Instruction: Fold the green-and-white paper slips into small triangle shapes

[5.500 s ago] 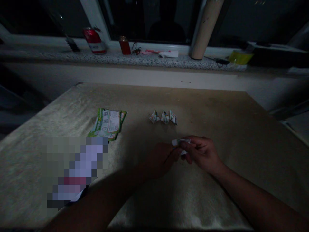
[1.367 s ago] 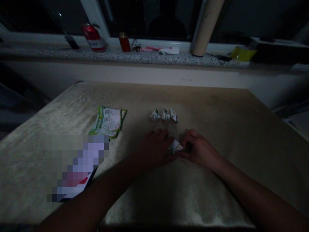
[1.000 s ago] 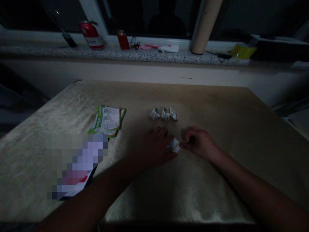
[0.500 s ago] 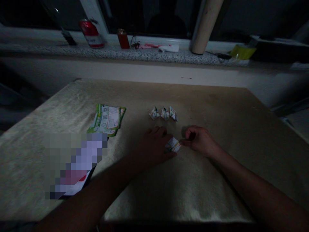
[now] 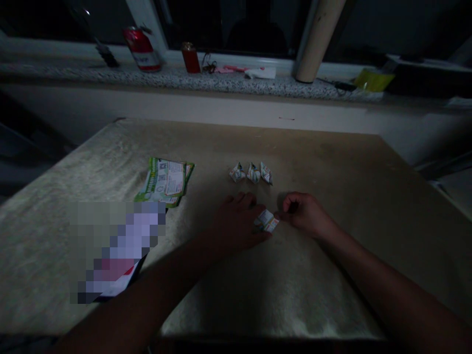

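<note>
On table (image 5: 332, 162), inside edges: left fingers (image 5: 255, 210) spread over paper (image 5: 269, 221); right fingers (image 5: 286, 217), grip unclear.

The printed paper (image 5: 269, 221), earlier pinched, now lies on the table (image 5: 313, 295); left hand (image 5: 236, 221) spread partly over it

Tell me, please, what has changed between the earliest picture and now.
The small printed piece, held in both hands then, now appears flat on the table, partly under the left hand, which shifted left; the right hand is by the piece's right corner, contact unclear. The three folded pieces and green packet stayed.
</note>
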Demonstrator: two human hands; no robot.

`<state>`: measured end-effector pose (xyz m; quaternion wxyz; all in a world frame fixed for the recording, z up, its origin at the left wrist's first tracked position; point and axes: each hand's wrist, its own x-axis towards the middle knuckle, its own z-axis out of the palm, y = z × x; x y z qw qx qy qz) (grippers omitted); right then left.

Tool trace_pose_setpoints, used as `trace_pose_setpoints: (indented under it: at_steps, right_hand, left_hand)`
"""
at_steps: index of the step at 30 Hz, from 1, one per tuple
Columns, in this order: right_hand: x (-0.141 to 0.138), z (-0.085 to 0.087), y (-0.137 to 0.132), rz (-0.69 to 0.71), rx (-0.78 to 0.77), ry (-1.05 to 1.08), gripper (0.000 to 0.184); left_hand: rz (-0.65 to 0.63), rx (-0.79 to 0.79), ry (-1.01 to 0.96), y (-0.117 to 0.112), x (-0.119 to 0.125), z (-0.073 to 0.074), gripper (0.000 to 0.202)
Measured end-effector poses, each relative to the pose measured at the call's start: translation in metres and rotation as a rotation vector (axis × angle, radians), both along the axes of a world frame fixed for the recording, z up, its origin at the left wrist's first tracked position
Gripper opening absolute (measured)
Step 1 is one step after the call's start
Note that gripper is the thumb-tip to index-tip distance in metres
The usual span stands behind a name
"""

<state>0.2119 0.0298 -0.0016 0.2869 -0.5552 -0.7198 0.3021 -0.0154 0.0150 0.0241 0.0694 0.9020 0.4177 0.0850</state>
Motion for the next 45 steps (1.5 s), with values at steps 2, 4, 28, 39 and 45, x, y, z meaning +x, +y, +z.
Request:
trace_pose_setpoints:
  at_steps: [2, 4, 28, 39, 45]
  right_hand:
    - [-0.002, 0.0, 0.0, 0.005, 0.039, -0.036, 0.024]
    - [-0.004, 0.001, 0.001, 0.007, 0.074, -0.068, 0.024]
    - [-0.002, 0.018, -0.014, 0.418, 0.2, -0.263, 0.04]
    - [-0.009, 0.023, -0.016, 0.378, 0.157, -0.362, 0.04]
    - [-0.008, 0.022, -0.016, 0.363, 0.149, -0.35, 0.042]
  left_hand:
    - [-0.001, -0.006, 0.0, 0.001, 0.0, 0.0, 0.048]
    - [-0.003, -0.013, -0.004, 0.001, 0.0, 0.0, 0.048]
    - [0.076, -0.071, -0.122, 0.004, 0.001, -0.01, 0.046]
    - [0.202, -0.189, -0.173, 0.01, -0.001, -0.007, 0.019]
    - [0.186, -0.224, -0.165, 0.022, -0.006, -0.008, 0.01]
